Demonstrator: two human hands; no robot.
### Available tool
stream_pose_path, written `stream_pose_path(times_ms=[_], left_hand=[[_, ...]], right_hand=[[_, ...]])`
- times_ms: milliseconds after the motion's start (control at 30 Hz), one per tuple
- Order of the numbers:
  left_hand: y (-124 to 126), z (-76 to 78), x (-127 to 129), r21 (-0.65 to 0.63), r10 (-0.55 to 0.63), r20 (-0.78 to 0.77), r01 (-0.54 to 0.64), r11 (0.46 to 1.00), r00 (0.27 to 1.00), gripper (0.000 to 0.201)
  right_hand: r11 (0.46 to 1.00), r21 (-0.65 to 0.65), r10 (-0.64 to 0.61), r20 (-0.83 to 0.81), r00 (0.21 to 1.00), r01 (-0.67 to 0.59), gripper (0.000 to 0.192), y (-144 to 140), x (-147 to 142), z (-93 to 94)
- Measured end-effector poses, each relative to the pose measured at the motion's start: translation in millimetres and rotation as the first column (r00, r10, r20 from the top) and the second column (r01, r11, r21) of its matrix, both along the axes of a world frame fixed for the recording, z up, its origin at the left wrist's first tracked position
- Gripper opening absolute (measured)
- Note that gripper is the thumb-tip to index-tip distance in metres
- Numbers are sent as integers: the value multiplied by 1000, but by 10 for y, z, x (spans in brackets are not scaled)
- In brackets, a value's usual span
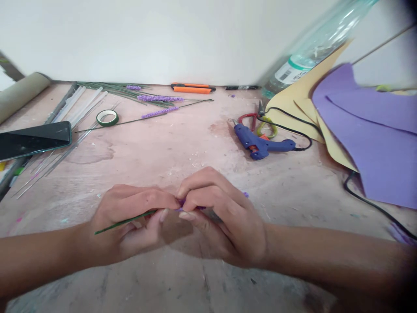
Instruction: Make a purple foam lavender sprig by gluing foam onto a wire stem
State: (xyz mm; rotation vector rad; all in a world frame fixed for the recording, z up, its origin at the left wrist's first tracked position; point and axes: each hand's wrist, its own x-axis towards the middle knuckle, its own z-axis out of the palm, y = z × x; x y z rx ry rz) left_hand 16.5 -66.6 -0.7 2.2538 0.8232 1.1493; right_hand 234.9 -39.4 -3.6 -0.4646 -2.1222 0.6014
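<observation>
At the near middle of the pinkish wooden tabletop (182, 143), the left hand (130, 221) pinches a thin green wire stem (124, 222), fingers together on it. The right hand (221, 217) has its fingertips clamped on a small purple foam piece (181, 202) at the stem's end. Bare board lies beyond the hands; a blue glue gun (257, 143) sits far right, and purple foam sheets (374, 134) overhang the right edge.

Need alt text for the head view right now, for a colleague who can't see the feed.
Two bare hands meet over a worn wooden table: the left hand and right hand pinch a thin green wire stem with a purple piece where the fingertips meet. Behind lie a blue glue gun, green tape roll, finished purple stems, a phone and purple foam sheets.
</observation>
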Motion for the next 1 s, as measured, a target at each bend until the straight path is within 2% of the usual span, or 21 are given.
stream_pose_path(times_ms=[133,267,433,533,600,700,1000], left_hand=[[-10,1,19,-37,27,41,-26,999,999,15],[-56,14,33,-74,85,19,-83,994,996,14],[-112,-2,44,-316,96,150,-44,948,984,21],[-93,-2,22,-384,35,142,23,923,989,13],[-64,15,5,-391,-6,96,43,919,995,7],[-28,44,-3,-347,-16,35,27,938,999,9],[-25,34,27,-280,-18,20,23,960,1000,12]], right_hand=[[993,-120,15,-21,1000,-17,9,-18,-38,-47],[989,-147,-6,22,1000,10,18,-19,-69,-64],[991,-128,26,2,1000,-25,16,-12,-81,-92],[996,-90,17,4,1000,-16,11,-16,-68,-104],[998,-67,0,9,1000,1,9,-24,-57,-102],[999,-48,-18,20,1000,19,9,-35,-50,-89],[999,-42,-27,27,999,29,12,-52,-50,-30]])
